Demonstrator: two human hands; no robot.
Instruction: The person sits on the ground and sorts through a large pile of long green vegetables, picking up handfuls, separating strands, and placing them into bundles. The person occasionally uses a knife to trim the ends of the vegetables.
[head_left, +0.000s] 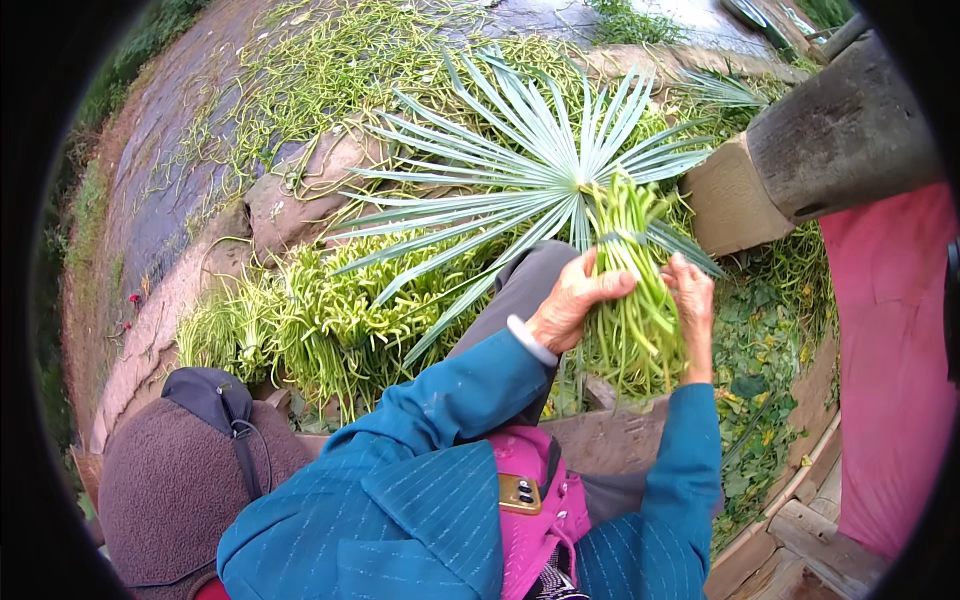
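My left hand (576, 300) is closed around a bundle of long green stalks (634, 311), with its thumb across the front. A narrow grey-green strip (624, 238) encircles the bundle above that thumb. Close against the bundle's right side is my right hand (690, 300), its fingers curled in. Whether they pinch a strip or a stalk is hidden. Behind the bundle spreads a large fan palm leaf (517, 172), its narrow segments reaching out mostly to the left and up. Part of it lies over a heap of bundled green stalks (345, 315) left of my knee (536, 270).
Loose vines (322, 90) cover the ground beyond some rocks (307, 195). A wooden post (840, 127) on a stone base (731, 195) and pink cloth (885, 360) stand at the right. Another person in a brown fleece hat (180, 480) is at the left. Leaf scraps (757, 375) litter the ground.
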